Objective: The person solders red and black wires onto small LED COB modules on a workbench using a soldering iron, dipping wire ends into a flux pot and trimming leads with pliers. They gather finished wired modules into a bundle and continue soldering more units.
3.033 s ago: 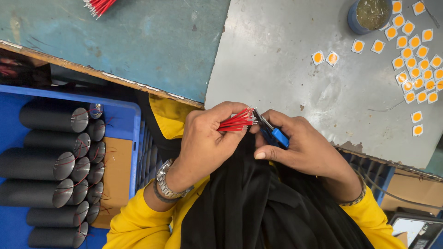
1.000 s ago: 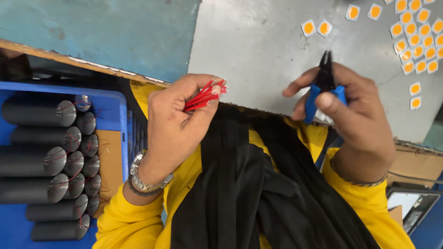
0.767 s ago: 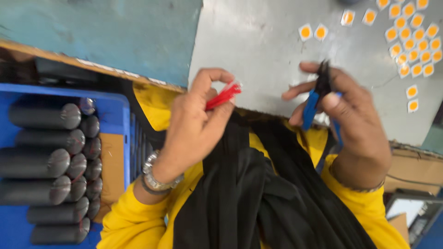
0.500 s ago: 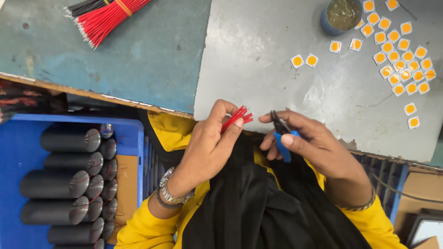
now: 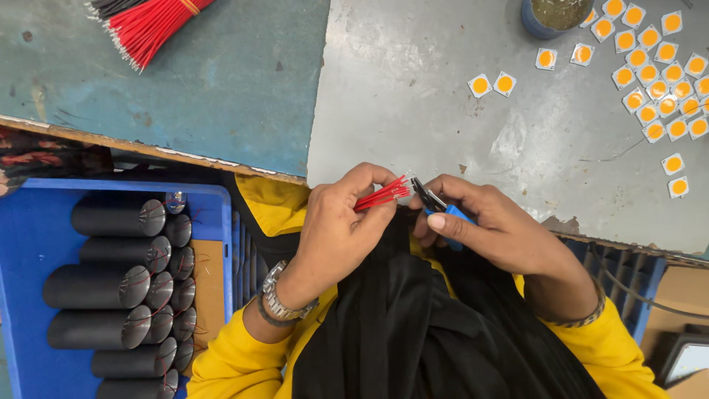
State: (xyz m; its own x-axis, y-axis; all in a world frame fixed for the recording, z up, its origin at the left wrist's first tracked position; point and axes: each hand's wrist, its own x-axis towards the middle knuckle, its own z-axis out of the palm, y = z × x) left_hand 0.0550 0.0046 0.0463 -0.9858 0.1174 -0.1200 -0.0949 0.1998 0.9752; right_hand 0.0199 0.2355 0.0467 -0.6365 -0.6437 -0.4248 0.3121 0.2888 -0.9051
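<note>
The scuffed, matt grey metal sheet (image 5: 443, 89) covers the worn, teal-painted table (image 5: 221, 81). Thin red plastic-sleeved wires (image 5: 380, 196) look glossy. The blue-handled pliers (image 5: 436, 205) have dark metal tips.

Left hand (image 5: 340, 229) pinches red wires (image 5: 380, 196) beside the right hand's (image 5: 487, 233) pliers (image 5: 432, 203).

bottom right corner: part of a screen (image 5: 685, 360), dark frame, pale grey-blue face, tilted, mostly cut off. beside it, brown cardboard box (image 5: 676, 284) under the table edge. no labels or signs legible elsewhere.
</note>
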